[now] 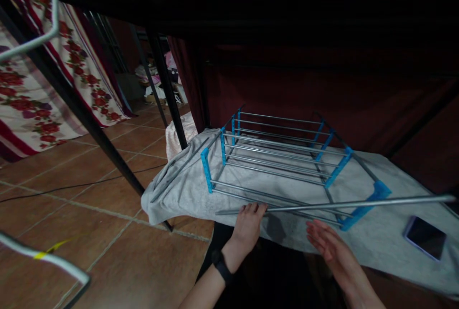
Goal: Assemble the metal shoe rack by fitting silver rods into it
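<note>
Rack [278, 150] lies single; left hand [247, 226] touches one rod [358, 204].

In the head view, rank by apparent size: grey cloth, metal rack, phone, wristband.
1. grey cloth
2. metal rack
3. phone
4. wristband, nearest the camera yet smallest-looking

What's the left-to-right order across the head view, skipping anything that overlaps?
floral fabric → black wristband → left hand → right hand → phone. The blue-and-metal rack spans both hands, so it is left out.
</note>
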`<action>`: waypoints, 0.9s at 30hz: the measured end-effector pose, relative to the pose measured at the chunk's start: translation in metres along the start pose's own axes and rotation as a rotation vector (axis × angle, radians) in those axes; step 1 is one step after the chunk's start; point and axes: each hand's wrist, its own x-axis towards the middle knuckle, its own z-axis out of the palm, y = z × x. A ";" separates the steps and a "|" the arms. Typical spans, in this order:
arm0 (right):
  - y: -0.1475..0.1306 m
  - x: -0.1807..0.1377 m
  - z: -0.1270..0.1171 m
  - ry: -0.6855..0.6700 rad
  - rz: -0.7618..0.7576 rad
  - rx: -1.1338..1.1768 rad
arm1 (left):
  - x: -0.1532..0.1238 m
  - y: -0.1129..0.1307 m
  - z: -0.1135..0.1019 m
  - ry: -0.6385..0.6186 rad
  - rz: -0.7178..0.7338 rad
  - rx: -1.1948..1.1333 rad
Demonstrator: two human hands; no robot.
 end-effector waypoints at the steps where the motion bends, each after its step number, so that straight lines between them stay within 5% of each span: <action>1: -0.003 0.001 -0.003 0.016 -0.021 0.003 | 0.001 -0.005 0.001 -0.017 0.007 0.080; 8: 0.003 0.024 -0.029 0.062 -0.033 0.133 | 0.003 -0.030 0.005 -0.032 0.081 0.307; 18: 0.022 0.068 -0.063 0.180 -0.012 0.191 | 0.016 -0.048 0.016 -0.080 0.105 0.248; 27: 0.033 0.091 -0.091 0.244 0.054 0.192 | 0.014 -0.098 0.007 0.001 -0.086 0.286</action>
